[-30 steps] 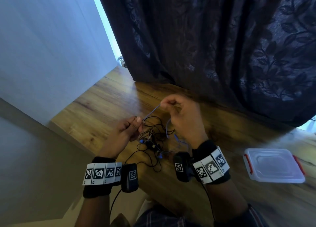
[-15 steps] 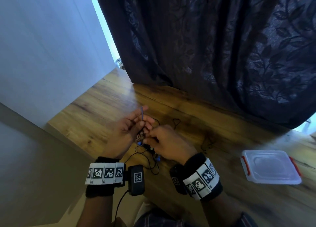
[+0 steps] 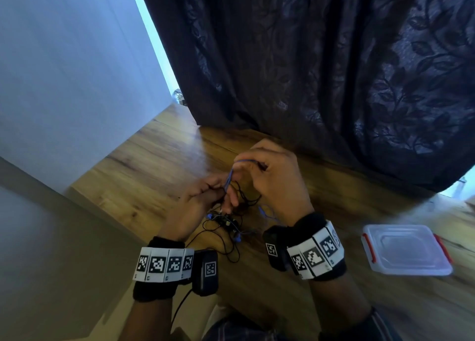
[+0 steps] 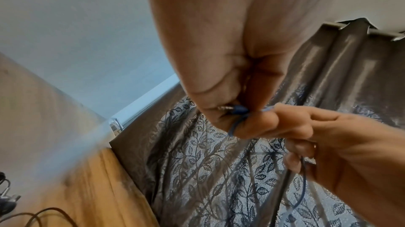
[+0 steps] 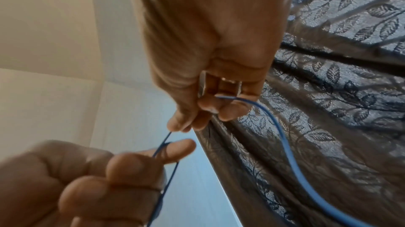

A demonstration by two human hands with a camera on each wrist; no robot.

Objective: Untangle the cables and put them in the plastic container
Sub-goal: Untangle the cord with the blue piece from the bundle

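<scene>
Thin blue cable pinched taut above black tangle.

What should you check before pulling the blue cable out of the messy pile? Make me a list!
1. Right hand pinches the blue cable: ok.
2. Left hand pinches the same cable, near its plug: ok.
3. Blue cable free of the black cables: not ok, they lie tangled together on the wooden table.
4. Plastic container close by: ok.
5. Container open: not ok, its lid looks on.
6. Knots inside the pile: cannot tell.
</scene>
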